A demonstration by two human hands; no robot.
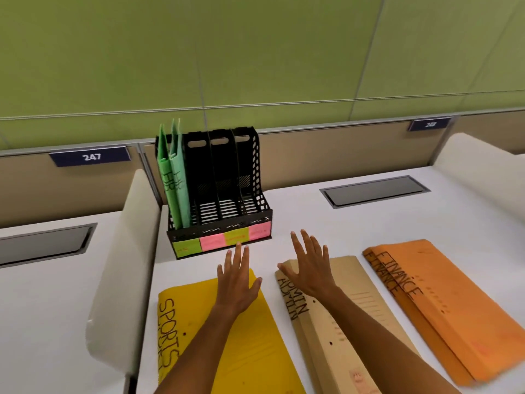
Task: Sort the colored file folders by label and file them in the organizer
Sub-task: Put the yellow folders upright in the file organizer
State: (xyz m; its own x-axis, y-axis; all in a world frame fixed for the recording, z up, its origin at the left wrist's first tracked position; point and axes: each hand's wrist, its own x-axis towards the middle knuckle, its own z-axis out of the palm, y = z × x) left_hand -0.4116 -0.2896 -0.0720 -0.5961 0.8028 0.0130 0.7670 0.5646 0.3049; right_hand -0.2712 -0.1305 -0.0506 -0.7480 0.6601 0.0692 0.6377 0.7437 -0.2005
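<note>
At the far left, a white desk divider (125, 251) is seen, and behind it a blue plate with the number 247 (90, 156) is fixed on the partition. Just right of the divider, a black organizer (257, 177) with four slots is placed on the white desk (355, 223). In its leftmost slot two green folders (173, 177) are kept upright, each marked "HR" in black letters; the other three slots are seen without folders. Along the front of the organizer, sticky labels (221, 240) in green, pink, yellow and pink are attached; their writing is too small to be read.

Nearer to the camera, a yellow folder (250, 336) is laid flat, and the word "SPORTS" is written along its left edge; a second yellow edge shows under it. The left hand (237, 282) is held above its far end with fingers straight and spread, holding nothing; whether it touches the folder cannot be told. Beside it, a tan folder stack (341, 317) marked "ADMIN" is laid. The right hand (308, 265) is spread open over its far corner, and no object is gripped. To the right, well apart, two orange folders (443, 302) marked "FINANCE" are laid one on the other, slightly shifted. Behind them, a grey cable hatch (375, 191) is set in the desk.
</note>
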